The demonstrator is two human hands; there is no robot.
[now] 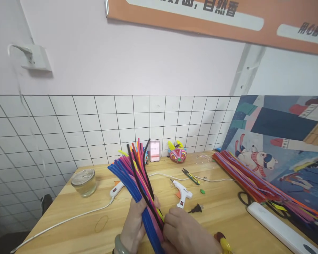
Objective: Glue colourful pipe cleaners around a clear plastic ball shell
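A thick bundle of pipe cleaners [127, 176] in blue, pink, purple, black, orange and yellow slants up from the bottom of the view. My left hand [135, 215] is wrapped round its middle, with a pale bangle at the wrist. Against the bundle's lower right side, my right hand [181, 229] has its fingers curled in at the stems; its fingertips are partly hidden, and it seems to grip some of them. Just beyond lies a white glue gun [182, 194] on the wooden table [95, 197].
Behind are thread snips [190, 176], a phone [155, 151], a colourful figure [177, 153] and a lidded glass jar [84, 182]. A white power strip [278, 225] and more pipe cleaners [243, 173] lie right. A cable [69, 220] crosses the left side, near a rubber band [101, 223].
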